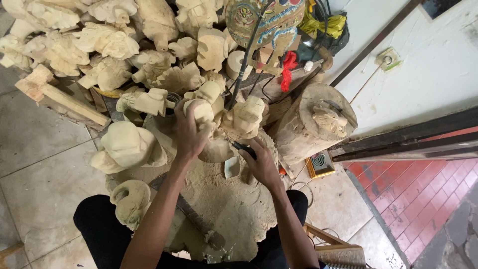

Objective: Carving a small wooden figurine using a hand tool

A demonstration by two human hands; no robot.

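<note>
Left hand (188, 134) wrapped tight around pale wooden carving (201, 113) to keep steady, right hand (261, 162) just beside, pinching black-handled knife (242, 147) toward the wood, over sawdust-covered stump (234, 204) below both.

There is only one view. The camera sits on the person's head and looks steeply down, quite near to both forearms. The fingers (191, 130) of the left hand are close to the middle of the picture. Beyond the fingers lies a heap of pale wooden carvings (107, 42), and to the right of them a tiled floor (423, 194).
</note>
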